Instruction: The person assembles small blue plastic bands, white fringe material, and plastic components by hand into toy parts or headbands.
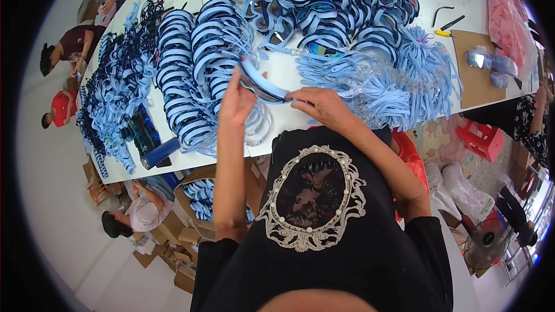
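Both my hands hold a pair of swim goggles [265, 85] with a light blue rim and a dark lens, just above the near edge of the white table. My left hand [237, 97] grips one end, with its thumb and fingers around it. At the other end, the fingers of my right hand [321, 106] pinch the frame's dark tip. Left of my hands, long stacked rows of similar goggles [176, 63] lie nested in each other. Light blue straps [381, 98] with clear plastic pieces are heaped to the right.
More goggles [329, 17] pile up at the table's far side. Loose straps [118, 104] cover the left end, near a blue cylinder [160, 153]. A brown cardboard sheet [471, 63], a yellow-handled tool [444, 33] and a pink plastic bag [509, 29] lie at right. Other people work along the left.
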### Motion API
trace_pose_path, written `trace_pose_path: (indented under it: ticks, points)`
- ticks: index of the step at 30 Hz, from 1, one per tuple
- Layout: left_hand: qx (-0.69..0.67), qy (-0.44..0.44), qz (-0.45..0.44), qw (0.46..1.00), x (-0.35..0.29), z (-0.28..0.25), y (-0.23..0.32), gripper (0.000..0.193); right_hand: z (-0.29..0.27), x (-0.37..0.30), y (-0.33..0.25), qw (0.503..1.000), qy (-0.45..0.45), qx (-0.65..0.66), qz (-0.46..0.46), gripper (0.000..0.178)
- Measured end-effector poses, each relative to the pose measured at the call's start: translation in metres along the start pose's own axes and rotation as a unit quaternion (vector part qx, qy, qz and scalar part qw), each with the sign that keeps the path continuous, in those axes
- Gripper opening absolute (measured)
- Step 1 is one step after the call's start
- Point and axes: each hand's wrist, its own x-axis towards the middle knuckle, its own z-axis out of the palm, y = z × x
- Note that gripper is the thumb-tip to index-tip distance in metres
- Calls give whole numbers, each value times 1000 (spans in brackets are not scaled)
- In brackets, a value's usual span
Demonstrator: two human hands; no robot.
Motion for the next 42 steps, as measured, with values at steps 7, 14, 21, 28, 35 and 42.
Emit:
trace_pose_path:
  ticks: [7, 14, 21, 28, 35, 42]
  points:
    - [107, -66, 163, 978, -22, -14, 103, 30, -41, 5, 56, 987, 33, -158, 11, 28]
    - [23, -5, 182, 983, -29, -74, 140, 27, -76, -14, 60, 992, -4, -89, 93, 25]
    - [111, 36, 177, 977, -48, -87, 147, 23, -98, -24, 68, 990, 41, -126, 53, 17]
    - [520, -54, 96, 847, -59, -39, 69, 18, -85, -22, 60, 952, 267, 102, 114, 9]
    - [631, -200, 86, 744, -42, -1, 8, 18, -118, -7, 15, 916, 348, 176, 95, 9]
    - [505, -108, 14, 856, -46, -55, 8, 26, -179, -46, 19, 950, 235, 99, 180, 11]
